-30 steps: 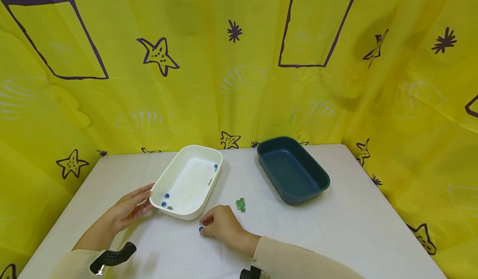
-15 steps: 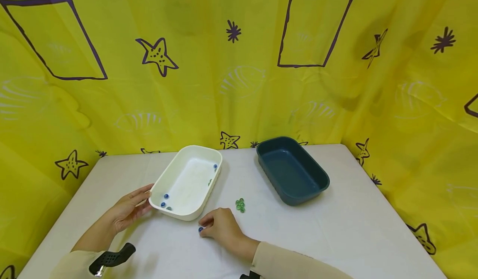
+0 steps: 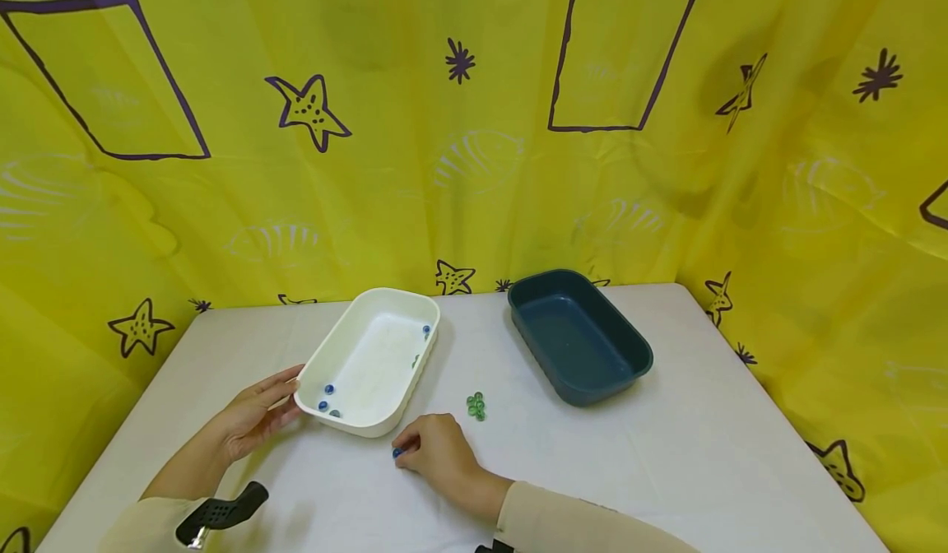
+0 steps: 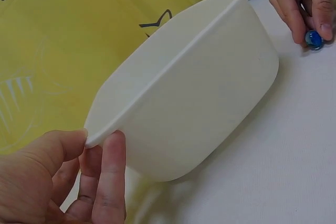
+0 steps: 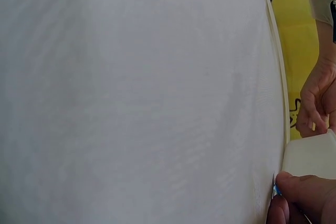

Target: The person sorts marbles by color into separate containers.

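I find free passage along the right edge of the tabletop (image 3: 729, 454). A gap separates the white tub (image 3: 374, 360) from the dark teal tub (image 3: 578, 331); green glass marbles (image 3: 479, 406) obstruct its near end. The yellow curtain (image 3: 400, 216) blocks reach beyond the far edge.

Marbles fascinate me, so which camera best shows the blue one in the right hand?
The left wrist view: there the marble looks largest, mostly uncovered at the tips of the right hand. The head view shows it small and partly hidden; the right wrist view shows only a blue sliver.
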Tool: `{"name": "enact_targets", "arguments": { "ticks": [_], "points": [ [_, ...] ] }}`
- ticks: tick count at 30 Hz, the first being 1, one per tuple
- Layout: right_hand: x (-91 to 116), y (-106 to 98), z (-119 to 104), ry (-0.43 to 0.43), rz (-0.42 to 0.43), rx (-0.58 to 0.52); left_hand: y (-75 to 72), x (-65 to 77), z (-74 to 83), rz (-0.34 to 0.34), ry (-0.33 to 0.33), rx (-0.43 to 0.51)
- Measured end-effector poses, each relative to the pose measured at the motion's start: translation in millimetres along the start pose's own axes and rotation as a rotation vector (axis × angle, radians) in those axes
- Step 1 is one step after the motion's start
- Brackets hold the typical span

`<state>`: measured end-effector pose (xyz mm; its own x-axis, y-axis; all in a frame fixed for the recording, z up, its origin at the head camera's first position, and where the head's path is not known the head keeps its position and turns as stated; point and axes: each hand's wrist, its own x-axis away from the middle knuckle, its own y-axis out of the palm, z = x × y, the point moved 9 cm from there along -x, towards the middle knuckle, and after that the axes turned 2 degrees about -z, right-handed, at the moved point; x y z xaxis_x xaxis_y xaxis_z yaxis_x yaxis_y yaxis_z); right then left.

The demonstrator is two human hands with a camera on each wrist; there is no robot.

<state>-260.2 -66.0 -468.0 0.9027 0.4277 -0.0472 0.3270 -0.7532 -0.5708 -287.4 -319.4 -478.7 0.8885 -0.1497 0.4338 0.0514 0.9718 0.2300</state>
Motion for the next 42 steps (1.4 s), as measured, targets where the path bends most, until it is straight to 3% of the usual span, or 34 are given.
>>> {"name": "enact_targets", "arguments": {
  "ticks": [6, 15, 18, 25, 30, 42],
  "points": [
    [-1, -1, 0, -0.004, -0.004, -0.015, 1.9, 1.6, 1.1, 0.002, 0.000, -0.002],
    [-4, -6, 8, 0.028, -0.019, -0.192, 4.1, 3.0, 2.4, 0.001, -0.002, 0.003],
    [-5, -7, 14, 0.094, -0.035, -0.282, 3.1, 1.8, 1.1, -0.002, 0.006, -0.013],
    [-5, -3, 28, 0.346, -0.102, -0.608, -0.5, -1.1, 0.1, 0.002, 0.015, -0.048],
    [-6, -8, 26, 0.427, -0.157, -0.754, 0.1, -0.9, 0.5, 0.004, 0.019, -0.052],
    [-24, -26, 8, 0.429, -0.194, -0.765, -2.4, -1.0, -0.8, 0.008, 0.015, -0.044]
  ]
}}
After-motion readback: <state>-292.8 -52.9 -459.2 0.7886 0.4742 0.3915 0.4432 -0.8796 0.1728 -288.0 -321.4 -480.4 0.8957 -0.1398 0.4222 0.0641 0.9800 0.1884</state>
